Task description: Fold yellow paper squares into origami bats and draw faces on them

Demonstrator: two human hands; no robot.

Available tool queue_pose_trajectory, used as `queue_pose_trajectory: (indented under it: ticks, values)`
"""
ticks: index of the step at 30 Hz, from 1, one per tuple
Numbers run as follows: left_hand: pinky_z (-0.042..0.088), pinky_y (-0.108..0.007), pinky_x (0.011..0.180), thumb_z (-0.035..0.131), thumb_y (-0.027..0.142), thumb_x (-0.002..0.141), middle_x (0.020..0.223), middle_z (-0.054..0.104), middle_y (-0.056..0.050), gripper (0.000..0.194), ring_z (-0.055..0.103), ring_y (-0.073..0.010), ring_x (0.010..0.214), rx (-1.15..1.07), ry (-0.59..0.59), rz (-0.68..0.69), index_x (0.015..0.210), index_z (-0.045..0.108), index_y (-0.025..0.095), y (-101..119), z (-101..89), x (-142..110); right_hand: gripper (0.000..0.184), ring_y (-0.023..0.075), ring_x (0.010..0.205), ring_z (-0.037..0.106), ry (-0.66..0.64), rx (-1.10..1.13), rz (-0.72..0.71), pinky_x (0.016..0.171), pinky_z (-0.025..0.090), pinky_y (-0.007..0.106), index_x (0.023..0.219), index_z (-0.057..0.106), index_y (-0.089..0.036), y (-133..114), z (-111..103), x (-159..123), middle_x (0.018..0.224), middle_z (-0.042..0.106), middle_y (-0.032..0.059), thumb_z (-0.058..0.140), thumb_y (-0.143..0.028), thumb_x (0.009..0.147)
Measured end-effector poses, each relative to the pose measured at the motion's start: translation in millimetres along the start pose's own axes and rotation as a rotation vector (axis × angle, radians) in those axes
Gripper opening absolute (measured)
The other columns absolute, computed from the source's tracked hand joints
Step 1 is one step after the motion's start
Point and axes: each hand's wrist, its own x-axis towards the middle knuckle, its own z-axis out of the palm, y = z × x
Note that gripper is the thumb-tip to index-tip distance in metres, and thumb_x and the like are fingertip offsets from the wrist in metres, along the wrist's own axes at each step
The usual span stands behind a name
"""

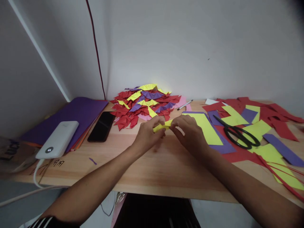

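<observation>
A small folded piece of yellow paper [159,128] is held just above the middle of the wooden table. My left hand [149,131] pinches its left end between thumb and fingers. At its right end, my right hand [188,131] grips it with curled fingers, which hide part of the paper. Behind my hands lies a heap of folded paper shapes [125,122] in red, purple and yellow, some with small drawn faces. Flat yellow sheets [209,131] rest on purple ones [224,148] beside my right hand.
Black-handled scissors [237,134] lie on red, yellow and purple scraps at the right. A pen [185,104] rests near the wall. To the left are a black phone [101,126], purple sheets [80,110] and a white power bank [59,139] with a cable [35,175].
</observation>
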Motion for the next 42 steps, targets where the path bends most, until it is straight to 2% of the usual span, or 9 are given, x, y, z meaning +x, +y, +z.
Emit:
queue_pose_trajectory:
  ticks: [4,12,16,19,23,28,32,36,42]
  values:
    - [0.049,-0.022,0.06,0.059,0.019,0.079,0.066,0.066,0.002,0.007,0.063,-0.0106,0.059,-0.162,-0.032,-0.043,0.084,0.056,0.018,-3.6,1.6,1.8,0.018,0.0196,0.081,0.053,0.018,0.009,-0.021,0.074,0.038,0.033,0.077,0.052,-0.023,0.4,-0.1,-0.4,0.082,0.062,0.0042,0.045,-0.015,0.092]
    - [0.047,-0.022,0.066,0.06,0.017,0.079,0.073,0.069,0.001,0.008,0.064,-0.011,0.068,-0.08,0.001,0.018,0.082,0.067,0.017,-2.5,1.7,1.4,0.009,0.021,0.087,0.057,0.073,0.196,0.023,0.079,0.04,0.036,0.082,0.052,-0.023,2.3,-1.0,-1.7,0.089,0.066,0.0038,0.055,-0.016,0.088]
    - [0.047,-0.024,0.068,0.066,0.02,0.076,0.08,0.071,-0.002,0.006,0.064,-0.0135,0.074,-0.048,0.095,0.032,0.078,0.07,0.017,-7.3,1.3,4.7,0.009,0.0199,0.086,0.058,0.094,0.27,0.037,0.078,0.042,0.036,0.084,0.053,-0.022,1.2,-0.3,-1.2,0.088,0.064,0.0032,0.056,-0.015,0.087]
    - [0.048,-0.025,0.071,0.067,0.021,0.077,0.083,0.072,-0.003,0.006,0.065,-0.0142,0.077,-0.046,0.151,0.095,0.077,0.071,0.017,-11.2,2.1,5.7,0.009,0.0193,0.087,0.058,0.092,0.302,0.027,0.079,0.043,0.036,0.086,0.053,-0.023,0.0,-0.3,-1.3,0.088,0.064,0.0026,0.056,-0.014,0.087]
    - [0.048,-0.025,0.069,0.067,0.022,0.078,0.081,0.072,-0.003,0.006,0.065,-0.0132,0.074,-0.007,0.139,0.183,0.077,0.071,0.018,-13.3,4.5,5.0,0.008,0.02,0.086,0.058,0.106,0.234,-0.01,0.08,0.043,0.037,0.088,0.054,-0.023,1.0,-1.3,-1.9,0.087,0.065,0.0026,0.056,-0.015,0.088]
    - [0.048,-0.025,0.068,0.07,0.023,0.076,0.079,0.072,-0.002,0.005,0.065,-0.0133,0.073,0.044,0.125,0.199,0.077,0.071,0.018,-11.3,7.2,3.1,0.01,0.0209,0.087,0.06,0.143,0.159,-0.049,0.08,0.044,0.037,0.094,0.056,-0.023,5.2,-1.9,-1.2,0.088,0.066,0.0036,0.057,-0.016,0.088]
    - [0.05,-0.025,0.07,0.067,0.023,0.079,0.084,0.073,-0.003,0.007,0.066,-0.0134,0.076,-0.033,0.089,0.216,0.081,0.072,0.018,-11.6,6.9,3.4,0.012,0.0201,0.088,0.061,0.16,0.178,-0.089,0.081,0.045,0.036,0.097,0.056,-0.023,4.9,-3.5,-0.4,0.089,0.067,0.0036,0.057,-0.015,0.088]
    - [0.052,-0.025,0.071,0.068,0.02,0.078,0.085,0.073,-0.004,0.005,0.066,-0.0132,0.078,-0.066,0.167,0.282,0.082,0.071,0.018,-12.4,4.4,4.8,0.015,0.0217,0.091,0.061,0.191,0.128,-0.073,0.081,0.045,0.036,0.099,0.055,-0.022,5.0,-4.8,-0.6,0.09,0.067,0.0049,0.062,-0.022,0.086]
    - [0.051,-0.026,0.075,0.063,0.014,0.082,0.086,0.072,-0.004,0.01,0.065,-0.0127,0.082,0.059,0.246,0.436,0.085,0.071,0.018,-8.3,0.7,3.4,0.02,0.026,0.093,0.06,0.154,0.004,-0.053,0.079,0.042,0.04,0.095,0.06,-0.021,11.1,-1.1,-0.4,0.092,0.068,0.0063,0.068,-0.035,0.082]
